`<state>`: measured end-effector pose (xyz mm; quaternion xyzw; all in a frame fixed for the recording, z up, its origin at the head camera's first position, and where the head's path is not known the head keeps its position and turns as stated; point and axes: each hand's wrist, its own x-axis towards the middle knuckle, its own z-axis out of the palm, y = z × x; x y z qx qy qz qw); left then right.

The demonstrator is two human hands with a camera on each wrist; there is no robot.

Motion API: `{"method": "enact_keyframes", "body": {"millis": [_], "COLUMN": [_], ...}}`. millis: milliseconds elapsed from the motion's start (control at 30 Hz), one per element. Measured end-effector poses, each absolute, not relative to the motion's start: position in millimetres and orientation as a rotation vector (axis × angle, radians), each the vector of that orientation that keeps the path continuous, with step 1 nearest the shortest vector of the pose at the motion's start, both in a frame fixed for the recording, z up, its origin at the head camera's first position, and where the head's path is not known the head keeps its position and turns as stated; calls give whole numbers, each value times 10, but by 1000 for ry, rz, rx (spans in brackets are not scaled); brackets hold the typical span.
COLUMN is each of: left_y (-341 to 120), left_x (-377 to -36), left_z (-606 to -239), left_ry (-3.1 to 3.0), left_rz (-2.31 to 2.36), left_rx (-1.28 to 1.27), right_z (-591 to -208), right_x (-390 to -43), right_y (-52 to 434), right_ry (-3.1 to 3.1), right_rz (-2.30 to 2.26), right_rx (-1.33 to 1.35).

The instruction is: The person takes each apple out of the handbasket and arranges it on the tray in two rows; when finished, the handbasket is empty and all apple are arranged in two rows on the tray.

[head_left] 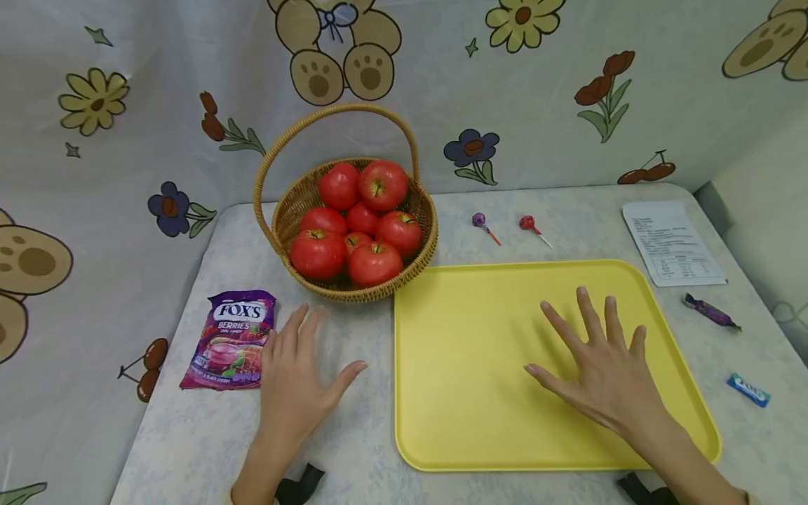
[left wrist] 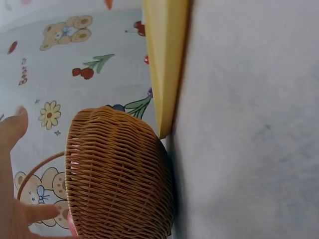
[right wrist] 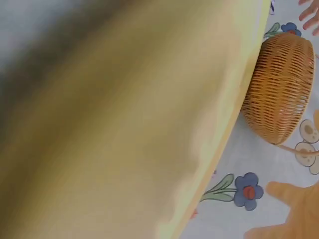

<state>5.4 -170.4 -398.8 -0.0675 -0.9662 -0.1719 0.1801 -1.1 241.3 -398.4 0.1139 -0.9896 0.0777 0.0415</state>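
My left hand lies flat on the table with fingers spread, between a purple Fox's candy bag and the yellow tray. My right hand hovers or rests with straight, spread fingers over the bare tray, holding nothing. A wicker basket full of red tomatoes stands just beyond the left hand. The left wrist view shows the basket's side beside the tray edge. The right wrist view shows the tray surface and the basket.
Two lollipops lie behind the tray. A printed paper sheet, a purple wrapped candy and a blue wrapped candy lie at the right. A patterned cloth backdrop hangs behind the table.
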Motion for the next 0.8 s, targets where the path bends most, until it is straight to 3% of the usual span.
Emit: {"method": "enact_keyframes", "body": {"millis": [500, 800], "left_y": [-1766, -1742], "left_x": [-520, -642], "left_z": [-4006, -4102], "left_ry": [-2425, -2377], "left_rz": [-1246, -1357], "left_rx": [41, 17], "right_z": [-3443, -3292], "right_x": [-554, -1022], "right_y": [1949, 1584], "right_ry": [-2737, -2656], "right_rz": [533, 676], "right_rx": [811, 1134]}}
